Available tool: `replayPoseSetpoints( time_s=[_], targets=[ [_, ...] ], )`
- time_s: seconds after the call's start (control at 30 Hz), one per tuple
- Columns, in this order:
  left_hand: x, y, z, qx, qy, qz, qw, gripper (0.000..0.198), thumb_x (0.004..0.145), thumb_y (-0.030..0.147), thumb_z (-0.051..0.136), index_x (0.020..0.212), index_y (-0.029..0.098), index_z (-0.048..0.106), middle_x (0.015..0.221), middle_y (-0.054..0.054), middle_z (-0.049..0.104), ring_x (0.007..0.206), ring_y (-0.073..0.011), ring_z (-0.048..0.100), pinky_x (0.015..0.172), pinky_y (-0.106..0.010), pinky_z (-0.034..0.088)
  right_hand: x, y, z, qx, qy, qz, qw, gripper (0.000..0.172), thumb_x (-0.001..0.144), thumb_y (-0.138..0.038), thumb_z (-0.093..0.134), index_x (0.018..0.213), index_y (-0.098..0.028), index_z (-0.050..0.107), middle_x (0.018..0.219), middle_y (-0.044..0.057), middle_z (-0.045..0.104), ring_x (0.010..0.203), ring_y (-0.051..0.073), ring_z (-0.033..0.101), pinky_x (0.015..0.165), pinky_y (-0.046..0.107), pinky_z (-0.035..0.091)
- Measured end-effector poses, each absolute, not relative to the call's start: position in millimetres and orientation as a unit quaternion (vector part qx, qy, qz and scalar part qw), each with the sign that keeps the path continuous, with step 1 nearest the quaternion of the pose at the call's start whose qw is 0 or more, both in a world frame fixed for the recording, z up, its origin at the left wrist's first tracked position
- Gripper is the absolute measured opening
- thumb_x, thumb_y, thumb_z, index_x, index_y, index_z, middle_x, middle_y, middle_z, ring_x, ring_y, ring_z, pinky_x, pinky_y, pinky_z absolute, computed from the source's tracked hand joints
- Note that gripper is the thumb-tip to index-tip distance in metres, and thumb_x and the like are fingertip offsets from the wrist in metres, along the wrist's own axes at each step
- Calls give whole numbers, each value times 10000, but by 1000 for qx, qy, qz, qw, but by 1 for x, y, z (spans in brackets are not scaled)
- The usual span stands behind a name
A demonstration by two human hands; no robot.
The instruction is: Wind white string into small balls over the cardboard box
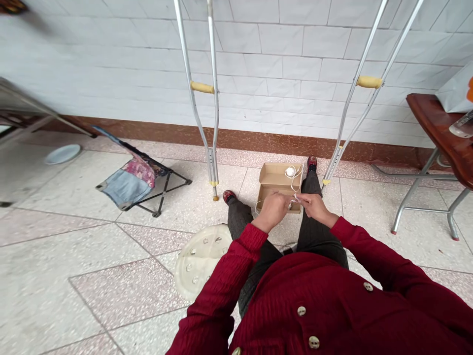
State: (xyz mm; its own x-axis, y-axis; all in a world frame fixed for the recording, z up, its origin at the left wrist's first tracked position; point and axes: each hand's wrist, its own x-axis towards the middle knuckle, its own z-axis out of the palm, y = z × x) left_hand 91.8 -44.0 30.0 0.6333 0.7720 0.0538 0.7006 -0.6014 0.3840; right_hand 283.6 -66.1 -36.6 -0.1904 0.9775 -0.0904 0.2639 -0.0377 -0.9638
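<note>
White cord (296, 196) lies pinched in the fingertips of the right hand (313, 206); the left hand (272, 211) curls just beside it, its hold unclear. Beyond them, at frame centre, an open cardboard box (266, 178) holds a white coil (290, 171).

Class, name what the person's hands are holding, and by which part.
The right hand pinches a thin white cord partway along its length; whether the left hand also grips it cannot be told.

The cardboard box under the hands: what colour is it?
The cardboard box is plain tan; head view.
</note>
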Motion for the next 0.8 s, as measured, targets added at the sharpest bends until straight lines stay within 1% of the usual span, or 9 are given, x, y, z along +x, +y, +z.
replayPoseSetpoints(
  time_s=[0.1,0.23,0.37,0.47,0.57,0.63,0.7,0.73,0.8],
  targets=[
    [86,-31,35,892,406,137,143,259,917,159,495,790,157,721,751,-78,704,782,-202,621,934,-353,387,284,-78,-33,-475,-556,596,332,462,829,-458,638,1190,-176,699,933,82,750,325,52,447,317,197,289],
    [88,-28,24,859,424,181,222,274,914,149,483,781,172,721,743,-43,701,775,-178,614,803,-279,416,284,-87,-10,-401,-488,697,338,486,810,-423,696,1229,-180,668,985,95,738,336,10,384,318,174,226],
    [95,-43,5,789,441,228,362,304,926,189,462,759,158,715,721,-18,693,688,-144,595,685,-237,410,282,-79,9,-393,-443,700,398,505,785,-407,726,1240,-196,668,969,86,738,354,-11,311,333,170,193],
    [96,-57,-6,748,428,228,453,343,921,282,505,672,143,696,674,-9,673,645,-129,572,673,-231,410,281,-62,6,-438,-448,632,456,555,789,-432,706,1284,-191,639,1026,108,738,347,-3,294,329,182,206],
    [91,-64,-8,728,392,222,517,348,906,330,529,667,140,696,734,-13,690,715,-132,593,710,-223,418,284,-47,-14,-507,-512,521,458,527,797,-449,676,1240,-165,670,1049,122,742,425,77,508,393,219,398],
    [83,-62,-4,725,393,210,526,342,896,347,539,679,137,699,714,-5,674,685,-123,574,681,-218,406,287,-46,-29,-534,-565,451,438,443,816,-419,650,1174,-164,710,1016,113,754,679,183,688,613,297,547],
    [75,-55,3,732,410,201,505,327,890,337,541,688,135,700,653,10,634,617,-109,527,628,-217,375,291,-53,-38,-540,-612,410,407,368,835,-379,627,1123,-178,736,1034,103,753,927,243,707,813,355,551],
    [70,-50,6,741,420,200,485,316,890,317,534,692,134,699,630,15,616,595,-104,507,612,-217,360,292,-58,-40,-536,-629,407,389,350,843,-369,617,1114,-185,741,1051,97,750,961,248,700,833,357,546],
    [64,-40,12,764,431,205,434,289,886,260,516,693,137,691,622,14,608,597,-106,504,614,-219,351,292,-72,-38,-521,-643,440,348,357,859,-378,601,1129,-186,734,1047,90,751,836,214,706,712,310,554]
  ],
)
